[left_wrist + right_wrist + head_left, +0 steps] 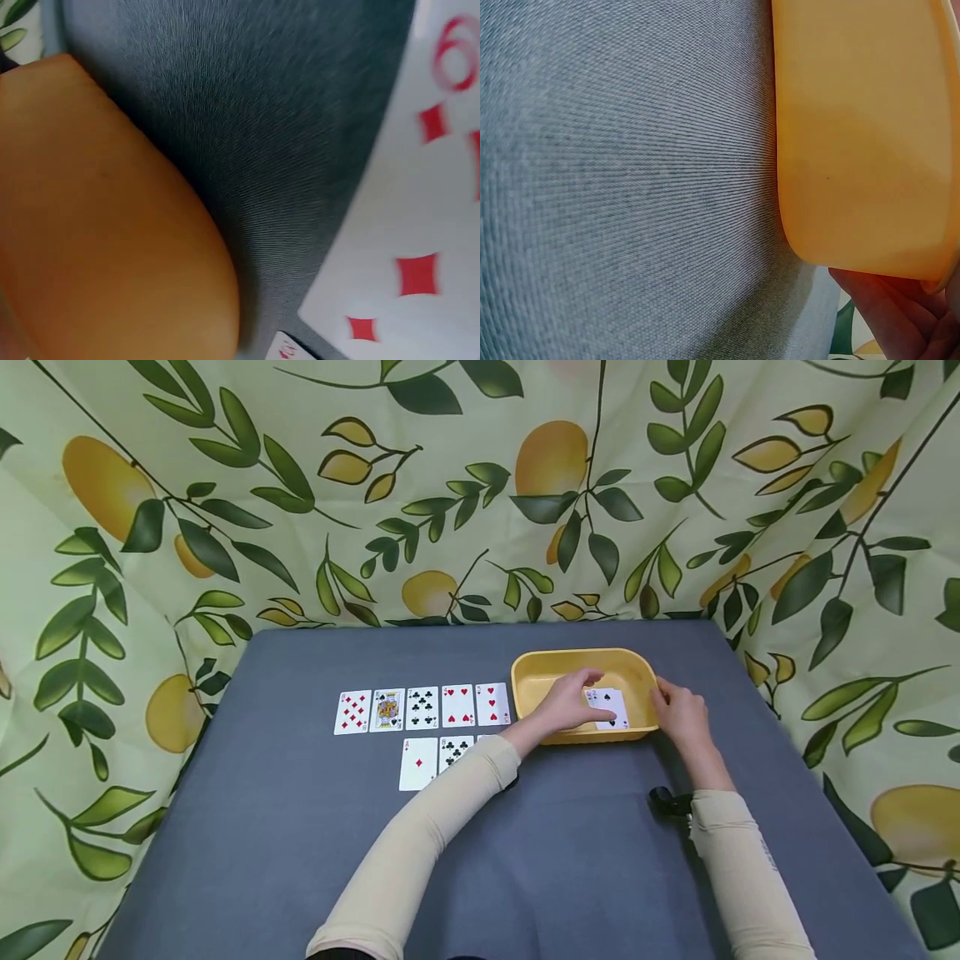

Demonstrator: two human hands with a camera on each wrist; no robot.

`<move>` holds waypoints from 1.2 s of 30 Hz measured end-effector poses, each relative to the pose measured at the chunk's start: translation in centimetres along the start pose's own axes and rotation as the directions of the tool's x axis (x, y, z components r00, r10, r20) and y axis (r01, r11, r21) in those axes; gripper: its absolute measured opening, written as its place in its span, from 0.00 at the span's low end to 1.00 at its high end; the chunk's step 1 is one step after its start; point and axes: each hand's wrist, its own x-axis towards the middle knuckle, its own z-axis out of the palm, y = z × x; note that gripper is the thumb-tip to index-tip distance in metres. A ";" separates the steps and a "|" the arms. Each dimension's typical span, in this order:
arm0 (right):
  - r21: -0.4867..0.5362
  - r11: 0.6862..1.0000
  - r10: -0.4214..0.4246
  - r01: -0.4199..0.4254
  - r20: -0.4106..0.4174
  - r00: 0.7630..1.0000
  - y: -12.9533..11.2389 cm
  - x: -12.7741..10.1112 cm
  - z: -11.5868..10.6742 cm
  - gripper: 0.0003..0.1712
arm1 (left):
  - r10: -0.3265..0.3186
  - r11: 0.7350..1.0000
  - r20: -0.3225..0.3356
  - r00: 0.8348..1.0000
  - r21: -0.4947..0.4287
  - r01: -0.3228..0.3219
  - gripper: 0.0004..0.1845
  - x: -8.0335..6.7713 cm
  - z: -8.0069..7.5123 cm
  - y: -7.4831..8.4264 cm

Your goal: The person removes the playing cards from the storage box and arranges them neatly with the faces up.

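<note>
Because the thin, slick playing cards lie loose inside the shallow yellow plastic tub on the grey cloth table, they probably need lifting by an edge. The left hand reaches into the tub with fingers over the cards, though whether it pinches one I cannot tell. The right hand rests relaxed against the tub's outer wall, which likely steadies the light container.

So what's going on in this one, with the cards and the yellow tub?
A person sits at a grey table with playing cards laid face up in two rows: five in the upper row and a shorter row below it, partly hidden by the left forearm. The left hand reaches into a yellow tub and rests on a small stack of cards inside. The right hand touches the tub's right wall from outside.
</note>
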 end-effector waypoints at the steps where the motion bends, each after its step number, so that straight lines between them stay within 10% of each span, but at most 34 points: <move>1: 0.000 1.000 0.004 -0.004 0.001 1.000 0.0 0.0 0.0 0.28 | -0.003 1.000 0.016 1.000 0.028 0.002 0.39 0.3 0.1 0.0; 23: 0.024 1.000 0.003 -0.003 -0.002 1.000 0.0 0.0 0.1 0.28 | -0.111 0.949 0.186 0.976 0.313 0.049 0.40 3.0 2.6 -0.9; 36: 0.023 1.000 -0.006 0.006 -0.004 1.000 0.0 -0.2 0.1 0.28 | -0.038 0.935 0.184 0.982 0.354 -0.030 0.36 3.0 2.6 -1.2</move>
